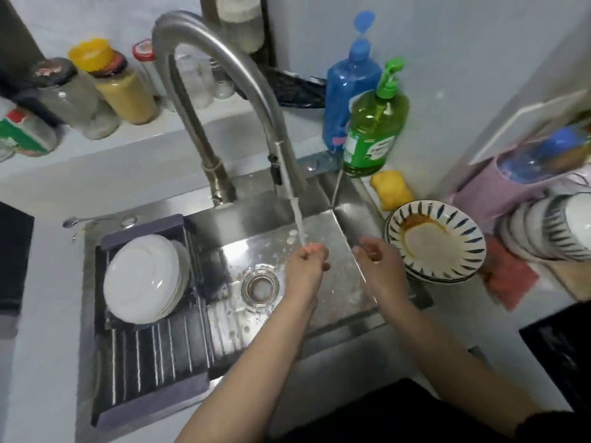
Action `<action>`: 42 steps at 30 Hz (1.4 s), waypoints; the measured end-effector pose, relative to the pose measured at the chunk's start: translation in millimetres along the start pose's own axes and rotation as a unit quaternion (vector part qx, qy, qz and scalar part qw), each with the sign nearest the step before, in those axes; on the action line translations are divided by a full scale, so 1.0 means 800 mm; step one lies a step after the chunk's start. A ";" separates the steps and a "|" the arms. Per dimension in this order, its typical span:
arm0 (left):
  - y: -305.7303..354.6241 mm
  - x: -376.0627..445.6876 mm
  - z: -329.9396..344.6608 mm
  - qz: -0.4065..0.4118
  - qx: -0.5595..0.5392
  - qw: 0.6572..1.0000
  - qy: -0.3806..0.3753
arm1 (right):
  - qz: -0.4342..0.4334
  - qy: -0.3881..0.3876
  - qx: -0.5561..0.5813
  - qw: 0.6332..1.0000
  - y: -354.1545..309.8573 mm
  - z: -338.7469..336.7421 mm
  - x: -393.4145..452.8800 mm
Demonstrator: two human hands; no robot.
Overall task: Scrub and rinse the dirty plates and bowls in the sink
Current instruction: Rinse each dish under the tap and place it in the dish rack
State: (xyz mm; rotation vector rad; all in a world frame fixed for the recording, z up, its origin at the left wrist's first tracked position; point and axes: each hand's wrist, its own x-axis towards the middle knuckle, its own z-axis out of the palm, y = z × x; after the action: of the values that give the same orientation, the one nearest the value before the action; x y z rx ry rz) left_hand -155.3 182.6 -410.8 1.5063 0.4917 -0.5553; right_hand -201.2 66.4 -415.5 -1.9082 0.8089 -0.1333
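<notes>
We had both grips empty, left hand [307,260] under the tap [224,75], right hand [379,255] loosely curled just beside the dirty bowl [435,238].

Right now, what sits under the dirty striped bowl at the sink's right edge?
The dirty striped bowl rests on at least one more dish; only its rim edges show beneath. How many are stacked, and whether they are soiled, is hidden by the top bowl.
</notes>
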 end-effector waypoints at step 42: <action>0.009 0.019 0.141 -0.003 0.030 0.999 0.032 | -0.027 0.126 0.122 0.984 0.079 -0.168 0.094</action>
State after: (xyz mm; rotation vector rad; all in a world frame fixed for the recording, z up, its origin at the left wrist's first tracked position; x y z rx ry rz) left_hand -143.0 68.8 -413.4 1.5843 0.5332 -0.5311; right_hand -230.7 -97.1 -423.5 -1.6995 0.8662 -0.4932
